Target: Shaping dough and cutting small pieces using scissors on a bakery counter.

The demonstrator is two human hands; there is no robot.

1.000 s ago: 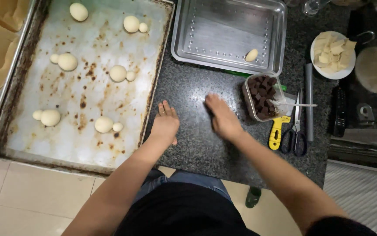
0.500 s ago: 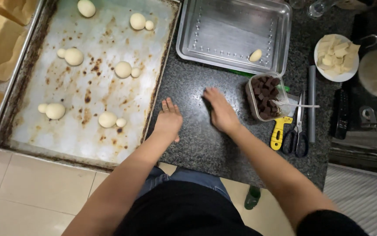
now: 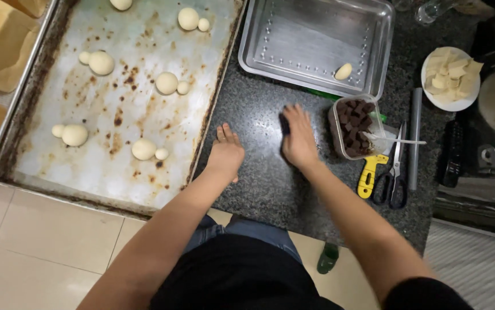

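Already six pairs of pale dough balls (image 3: 167, 83) sit left of my flat, open, empty fingers (image 3: 302, 117) on the speckled black counter (image 3: 259, 183); one lump (image 3: 343, 71) waits beyond them.

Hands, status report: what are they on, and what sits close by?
Left hand flat on the dark counter, empty. Right hand pressed palm-down on counter, blurred. Tub of brown chunks just right of it.
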